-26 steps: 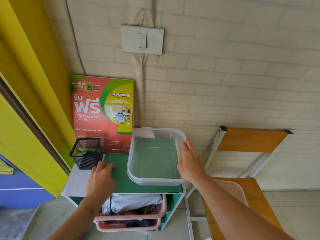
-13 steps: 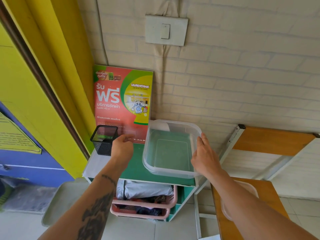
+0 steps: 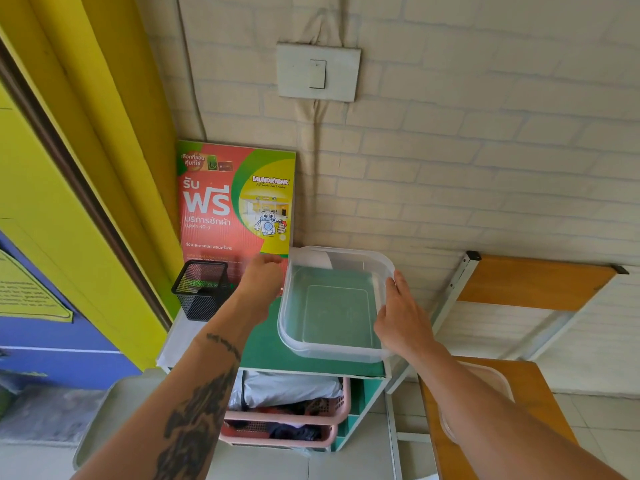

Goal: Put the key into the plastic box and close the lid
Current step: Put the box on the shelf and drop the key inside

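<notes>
One clear, lidless square plastic box (image 3: 332, 306) sits on the green counter (image 3: 263, 348). Right hand (image 3: 401, 317) rests flat against its right rim, grip released. Left hand (image 3: 263, 278) hovers curled just beside its left wall; grip contents unclear. Black mesh cup (image 3: 202, 289) stands left.

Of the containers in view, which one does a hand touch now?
The clear plastic box on the green shelf top: the right hand rests on its right rim. The black mesh pen cup and pink baskets are untouched.

black mesh cup (image 3: 202, 289) on green shelf top (image 3: 266, 344) | red poster (image 3: 235, 202) against wall | pink baskets (image 3: 294, 415) below
</notes>
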